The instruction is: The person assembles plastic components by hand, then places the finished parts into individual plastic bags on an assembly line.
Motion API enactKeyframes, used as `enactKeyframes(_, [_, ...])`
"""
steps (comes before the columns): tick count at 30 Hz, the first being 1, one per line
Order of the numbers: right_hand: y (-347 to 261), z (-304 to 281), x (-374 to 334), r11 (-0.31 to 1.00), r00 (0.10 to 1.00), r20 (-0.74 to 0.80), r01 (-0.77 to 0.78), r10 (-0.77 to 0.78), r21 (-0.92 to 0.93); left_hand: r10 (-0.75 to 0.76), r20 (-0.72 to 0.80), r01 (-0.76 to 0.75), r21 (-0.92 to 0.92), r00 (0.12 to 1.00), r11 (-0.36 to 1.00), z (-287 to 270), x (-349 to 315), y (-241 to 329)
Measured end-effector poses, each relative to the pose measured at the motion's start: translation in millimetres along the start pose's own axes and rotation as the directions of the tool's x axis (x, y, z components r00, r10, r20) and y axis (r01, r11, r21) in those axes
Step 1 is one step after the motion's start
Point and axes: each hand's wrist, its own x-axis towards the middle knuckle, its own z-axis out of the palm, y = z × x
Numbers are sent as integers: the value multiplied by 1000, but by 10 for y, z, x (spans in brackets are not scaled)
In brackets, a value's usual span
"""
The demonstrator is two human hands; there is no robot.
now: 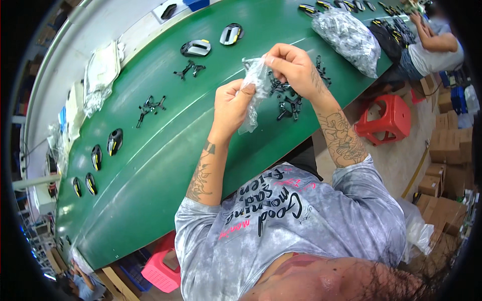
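Note:
Above the green table (165, 165) a crumpled clear plastic bag (256, 74) is stretched between my two hands. My left hand (232, 107) pinches its lower side, thumb pressed on the film. At the bag's upper right edge, my right hand (291, 65) grips the plastic between thumb and fingers. Whether a part lies inside the bag is hard to make out. Behind and below my right hand is a pile of black branched plastic parts (289, 106), partly hidden by the hand. Similar black parts (150, 108) lie farther left.
Oval black, grey and yellow parts (196, 48) are spread along the table. A big clear bag of wrapped items (346, 40) lies at far right, near a co-worker (437, 47). A red stool (385, 119) and cardboard boxes (447, 143) stand right; a pink stool (163, 268) is lower left.

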Motion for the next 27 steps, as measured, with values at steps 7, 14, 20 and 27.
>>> enactKeyframes(7, [154, 432, 117, 996, 966, 257, -29, 6, 85, -23, -95, 4, -193, 995, 981, -218, -334, 83])
enactKeyframes(14, [116, 599, 229, 997, 931, 359, -76, 73, -8, -50, -147, 116, 487, 988, 866, -570, -420, 98])
enactKeyframes(20, [-9, 809, 405, 969, 952, 298, 13, 63, -246, -5, -409, 41, 79, 912, 996, -848, -489, -43])
enactKeyframes(27, [-34, 893, 1305, 705, 895, -6, 346, -445, -618, -289, -658, 120, -291, 695, 949, -1179, -614, -81])
